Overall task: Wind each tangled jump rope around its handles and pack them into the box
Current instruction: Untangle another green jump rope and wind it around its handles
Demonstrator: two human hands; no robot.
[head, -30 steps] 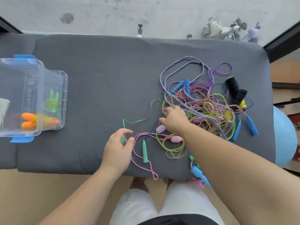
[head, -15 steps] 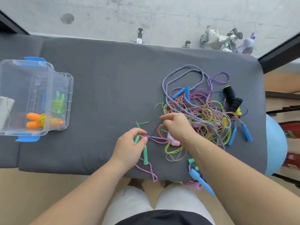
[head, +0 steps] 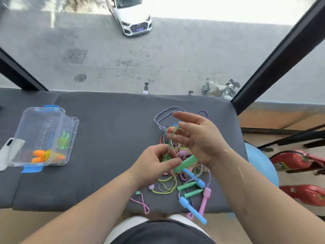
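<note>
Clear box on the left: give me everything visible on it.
The box is clear plastic with blue latches at its near and far ends. It sits on the left of the grey mat, apart from the left hand and right hand. Through its walls show orange handles with yellow cord and green handles. Lid state unclear.

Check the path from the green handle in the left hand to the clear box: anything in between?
Nothing lies on the grey mat between the left hand and the clear box. The green cord, though, runs from the green handle up over the right hand, above the rope tangle.
</note>
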